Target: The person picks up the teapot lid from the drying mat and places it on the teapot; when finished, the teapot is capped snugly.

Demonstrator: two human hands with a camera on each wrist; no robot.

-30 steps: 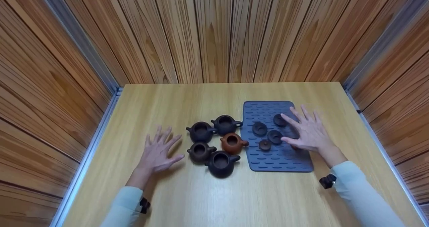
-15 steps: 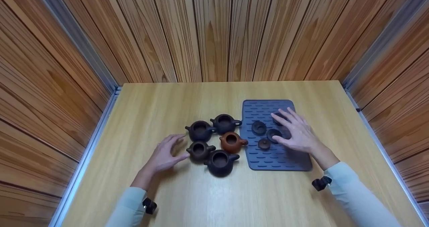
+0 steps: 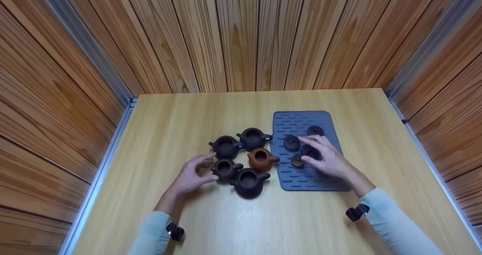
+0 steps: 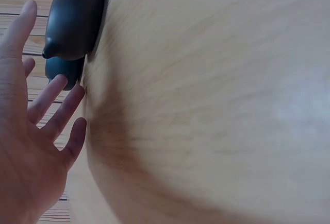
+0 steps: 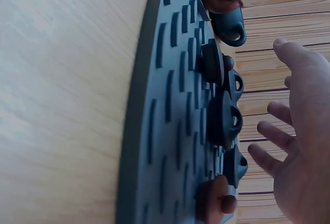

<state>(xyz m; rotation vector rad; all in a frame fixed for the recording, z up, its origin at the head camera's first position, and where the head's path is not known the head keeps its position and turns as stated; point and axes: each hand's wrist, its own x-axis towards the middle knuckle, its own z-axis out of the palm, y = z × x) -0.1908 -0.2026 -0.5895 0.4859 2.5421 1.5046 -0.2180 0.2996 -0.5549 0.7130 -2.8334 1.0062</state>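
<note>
My left hand (image 3: 194, 175) reaches in from the left, thumb and fingers spread on either side of a small dark brown teapot (image 3: 224, 168) without a lid. In the left wrist view its fingers (image 4: 64, 113) are loosely bent, beside a dark pot (image 4: 77, 20). My right hand (image 3: 327, 157) hovers over several teapot lids, thumb and forefinger apart. A black lid (image 3: 310, 151) lies between them, with a small brown lid (image 3: 297, 161) close to the thumb and another black lid (image 3: 291, 142) near the forefinger. A reddish lid (image 5: 211, 201) shows in the right wrist view, hidden by the hand from above.
A grey ridged mat (image 3: 312, 181) bears the lids, including a black one (image 3: 315, 130) at its back. Beside the brown pot stand a black teapot (image 3: 248, 185), a reddish teapot (image 3: 261, 160) and two dark teapots behind, all lidless. Wood-panelled walls (image 3: 241, 40) enclose the table (image 3: 211, 225).
My left hand has moved right to the small brown teapot, its spread fingers drawing into a curve. My right hand has moved left over the lids, thumb and fingers coming nearer each other.
</note>
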